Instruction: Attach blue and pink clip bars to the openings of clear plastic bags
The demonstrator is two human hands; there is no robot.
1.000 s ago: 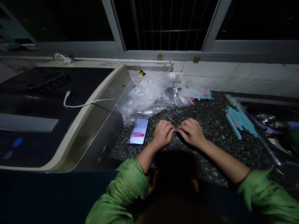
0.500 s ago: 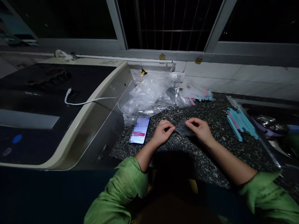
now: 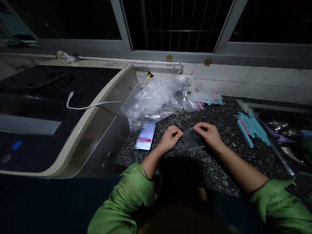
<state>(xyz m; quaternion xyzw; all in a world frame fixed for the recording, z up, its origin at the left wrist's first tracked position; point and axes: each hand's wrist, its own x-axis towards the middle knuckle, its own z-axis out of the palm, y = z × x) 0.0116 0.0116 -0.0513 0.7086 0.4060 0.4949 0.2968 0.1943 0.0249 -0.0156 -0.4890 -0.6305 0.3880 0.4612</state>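
A small clear plastic bag (image 3: 192,139) is stretched flat over the speckled dark counter (image 3: 219,156). My left hand (image 3: 169,138) pinches its left top corner and my right hand (image 3: 209,135) pinches its right top corner. A lit phone (image 3: 145,135) lies just left of my left hand. Both sleeves are green.
A heap of clear plastic bags (image 3: 158,97) lies behind the phone. Blue and pink sticks (image 3: 251,128) lie at the right, more by the wall (image 3: 212,99). A sink with a steel bowl (image 3: 282,128) is far right. A washing machine (image 3: 60,110) with a white cable (image 3: 95,105) fills the left.
My hands have drawn apart, and the small bag, bunched between the fingers a second ago, now hangs open and flat between them.
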